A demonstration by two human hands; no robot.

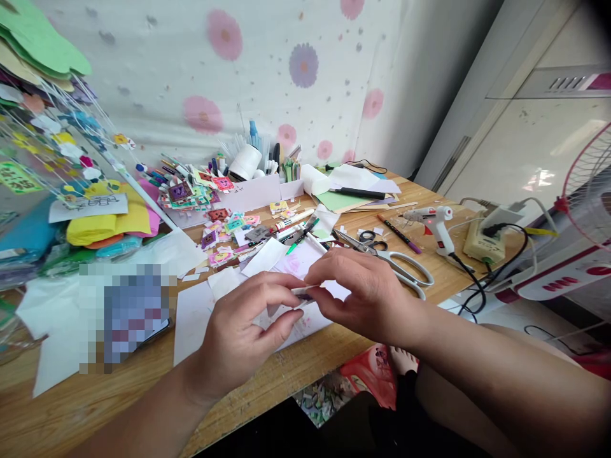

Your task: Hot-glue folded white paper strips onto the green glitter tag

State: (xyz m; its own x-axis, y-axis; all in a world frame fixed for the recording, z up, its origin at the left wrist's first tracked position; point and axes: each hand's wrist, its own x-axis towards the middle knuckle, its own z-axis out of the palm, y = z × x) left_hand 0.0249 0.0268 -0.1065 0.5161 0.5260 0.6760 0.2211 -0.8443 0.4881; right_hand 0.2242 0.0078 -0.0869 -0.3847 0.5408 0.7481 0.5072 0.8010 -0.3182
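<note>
My left hand (248, 324) and my right hand (360, 289) meet above the table's front edge. Between their fingertips is a small, pale, folded-looking paper piece (304, 293) with a dark patch, mostly covered by the fingers. The right thumb and fingers pinch one end; the left fingers and thumb close round the other. White sheets (191, 318) with pink smudges lie beneath. Beyond the hands are a green pen (301, 236), small coloured paper cards (233, 224) and large scissors (405, 267) with pale grey handles.
A white glue gun (442, 232) rests right of the scissors, near a power strip (484, 238) with cables. A purple pen (401, 235) and black-handled scissors (372, 242) lie near. A white box (252, 194) holds tools at the back. A fan (563, 273) stands right.
</note>
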